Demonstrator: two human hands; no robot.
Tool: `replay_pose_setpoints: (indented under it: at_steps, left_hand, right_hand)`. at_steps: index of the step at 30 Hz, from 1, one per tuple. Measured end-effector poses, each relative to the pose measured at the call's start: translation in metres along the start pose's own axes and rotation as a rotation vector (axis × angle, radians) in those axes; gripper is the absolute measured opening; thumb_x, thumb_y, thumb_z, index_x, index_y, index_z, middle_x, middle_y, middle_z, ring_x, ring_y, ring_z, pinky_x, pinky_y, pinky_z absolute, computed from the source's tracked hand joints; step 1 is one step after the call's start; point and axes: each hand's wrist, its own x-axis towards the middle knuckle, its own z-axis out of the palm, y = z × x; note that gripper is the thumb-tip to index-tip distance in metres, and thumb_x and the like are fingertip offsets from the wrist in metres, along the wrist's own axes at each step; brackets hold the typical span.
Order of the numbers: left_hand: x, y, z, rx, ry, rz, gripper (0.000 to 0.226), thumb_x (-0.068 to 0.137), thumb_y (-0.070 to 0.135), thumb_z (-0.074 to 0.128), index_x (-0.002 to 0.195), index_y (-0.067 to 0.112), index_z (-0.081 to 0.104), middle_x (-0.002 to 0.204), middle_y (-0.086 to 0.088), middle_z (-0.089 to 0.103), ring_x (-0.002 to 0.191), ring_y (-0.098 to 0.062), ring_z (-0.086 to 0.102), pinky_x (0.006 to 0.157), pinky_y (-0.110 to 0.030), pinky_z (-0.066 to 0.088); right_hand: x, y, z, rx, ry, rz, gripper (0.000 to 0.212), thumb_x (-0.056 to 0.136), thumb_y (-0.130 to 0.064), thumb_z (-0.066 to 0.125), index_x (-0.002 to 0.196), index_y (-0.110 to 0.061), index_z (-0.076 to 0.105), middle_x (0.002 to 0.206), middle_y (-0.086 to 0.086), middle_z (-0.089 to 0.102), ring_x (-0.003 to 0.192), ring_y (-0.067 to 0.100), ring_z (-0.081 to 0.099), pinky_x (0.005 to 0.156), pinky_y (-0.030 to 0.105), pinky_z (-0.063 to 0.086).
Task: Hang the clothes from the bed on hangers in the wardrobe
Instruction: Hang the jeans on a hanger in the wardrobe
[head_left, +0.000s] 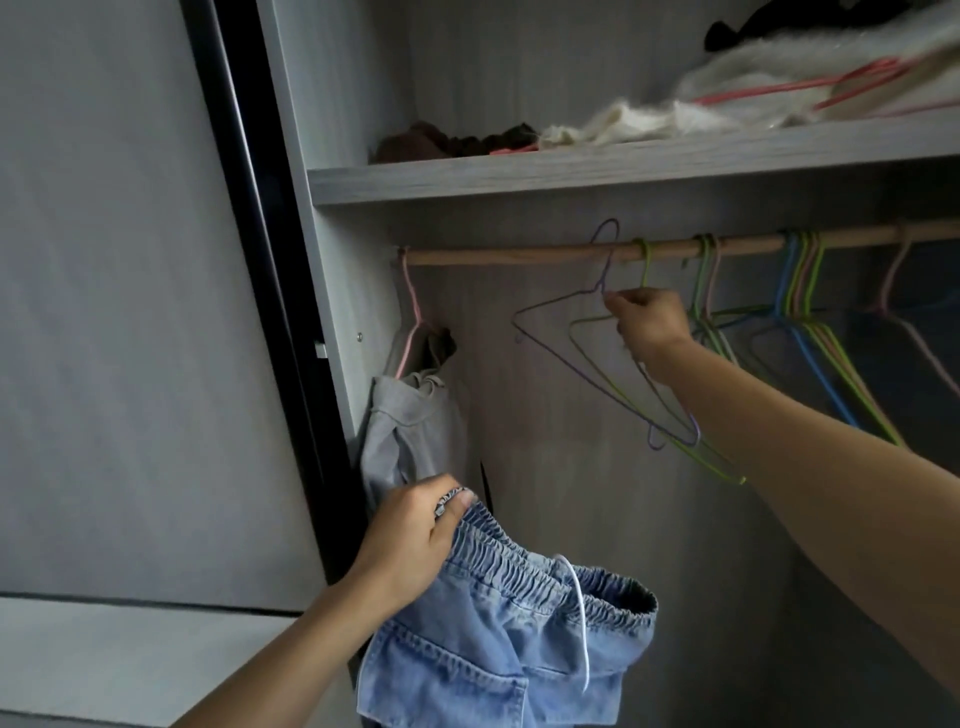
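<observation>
The left hand, low at about six o'clock, is clenched on the gathered elastic waistband of a pair of light-blue denim shorts. They droop below it, the waist gaping and a white drawstring dangling. The right hand, up at two o'clock, pinches the neck of a purple wire hanger whose hook sits over the wooden rod. A green hanger hangs just beside it. At nine o'clock a grey garment hangs on a pink hanger; more coloured hangers cluster at three o'clock under the shelf.
</observation>
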Motion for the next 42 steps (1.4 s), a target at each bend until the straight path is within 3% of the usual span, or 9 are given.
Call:
replay_pose_setpoints:
  at_steps: [8, 10, 16, 22, 25, 29, 34, 37, 42]
  left_hand:
    - [-0.005, 0.004, -0.004, -0.032, -0.017, 0.007, 0.034, 0.095, 0.043, 0.044, 0.073, 0.019, 0.055, 0.065, 0.007, 0.059, 0.063, -0.007, 0.058, 0.064, -0.035, 0.048]
    - [-0.009, 0.003, -0.01, -0.014, 0.008, -0.006, 0.033, 0.095, 0.042, 0.045, 0.072, 0.021, 0.054, 0.062, 0.006, 0.058, 0.06, -0.006, 0.057, 0.061, -0.034, 0.047]
    - [-0.018, 0.007, -0.015, 0.019, 0.019, -0.084, 0.036, 0.092, 0.046, 0.043, 0.075, 0.017, 0.057, 0.061, 0.001, 0.059, 0.058, -0.014, 0.059, 0.061, -0.038, 0.047]
    - [-0.036, 0.018, -0.015, 0.072, 0.045, -0.15, 0.042, 0.089, 0.05, 0.042, 0.075, 0.016, 0.062, 0.064, 0.002, 0.064, 0.062, -0.013, 0.061, 0.066, -0.037, 0.046]
    - [-0.049, 0.027, -0.015, 0.096, 0.048, -0.211, 0.035, 0.091, 0.04, 0.045, 0.077, 0.015, 0.064, 0.067, 0.003, 0.065, 0.066, -0.009, 0.062, 0.067, -0.031, 0.046]
    - [-0.069, 0.043, -0.016, 0.133, 0.048, -0.292, 0.028, 0.097, 0.032, 0.05, 0.074, 0.021, 0.059, 0.063, 0.003, 0.063, 0.065, -0.008, 0.06, 0.063, -0.023, 0.043]
    - [-0.091, 0.062, -0.019, 0.145, 0.004, -0.34, 0.035, 0.099, 0.031, 0.049, 0.073, 0.01, 0.06, 0.063, -0.011, 0.061, 0.06, -0.022, 0.057, 0.064, -0.034, 0.043]
    - [-0.098, 0.068, -0.02, 0.141, -0.007, -0.329, 0.039, 0.098, 0.033, 0.049, 0.072, 0.006, 0.058, 0.062, -0.013, 0.059, 0.056, -0.013, 0.051, 0.062, -0.032, 0.042]
    - [-0.099, 0.078, -0.024, 0.114, -0.05, -0.296, 0.035, 0.099, 0.023, 0.05, 0.069, 0.004, 0.055, 0.054, -0.003, 0.047, 0.053, -0.002, 0.04, 0.055, -0.024, 0.034]
  right_hand:
    - [0.003, -0.033, 0.006, 0.035, -0.04, 0.06, 0.015, 0.094, -0.017, 0.051, 0.093, -0.006, 0.061, 0.071, 0.005, 0.065, 0.055, 0.017, 0.051, 0.045, 0.027, 0.037]
    - [-0.013, -0.03, 0.007, 0.014, -0.075, 0.015, 0.018, 0.087, -0.027, 0.054, 0.078, -0.012, 0.056, 0.071, 0.011, 0.059, 0.058, 0.023, 0.047, 0.046, 0.029, 0.032]
    - [-0.095, -0.002, -0.034, -0.333, -0.126, -0.102, 0.077, 0.066, -0.085, 0.052, 0.048, -0.011, 0.056, 0.042, 0.002, 0.047, 0.05, 0.023, 0.05, 0.055, 0.033, 0.038]
    - [-0.132, 0.024, -0.078, -0.446, -0.213, -0.203, 0.068, 0.077, -0.071, 0.053, 0.06, -0.005, 0.05, 0.046, 0.001, 0.043, 0.06, 0.028, 0.054, 0.058, 0.031, 0.043]
    - [-0.144, 0.031, -0.093, -0.394, -0.263, -0.301, 0.047, 0.08, -0.064, 0.056, 0.063, -0.021, 0.062, 0.053, -0.005, 0.052, 0.067, 0.023, 0.055, 0.057, 0.03, 0.039]
    - [-0.158, 0.037, -0.104, -0.603, -0.218, -0.383, 0.078, 0.069, -0.089, 0.043, 0.058, -0.013, 0.057, 0.054, -0.001, 0.055, 0.066, 0.026, 0.057, 0.058, 0.029, 0.041]
    - [-0.168, 0.053, -0.117, -0.637, -0.159, -0.424, 0.057, 0.084, -0.062, 0.05, 0.064, -0.01, 0.06, 0.06, 0.007, 0.054, 0.073, 0.036, 0.059, 0.058, 0.03, 0.035]
    - [-0.175, 0.058, -0.126, -0.46, -0.169, -0.464, 0.042, 0.09, -0.04, 0.052, 0.069, -0.005, 0.061, 0.06, 0.012, 0.05, 0.073, 0.04, 0.054, 0.058, 0.032, 0.03]
    - [-0.175, 0.047, -0.141, -0.307, -0.149, -0.505, 0.049, 0.094, -0.034, 0.054, 0.052, -0.009, 0.047, 0.048, 0.008, 0.044, 0.062, 0.037, 0.046, 0.056, 0.032, 0.027]
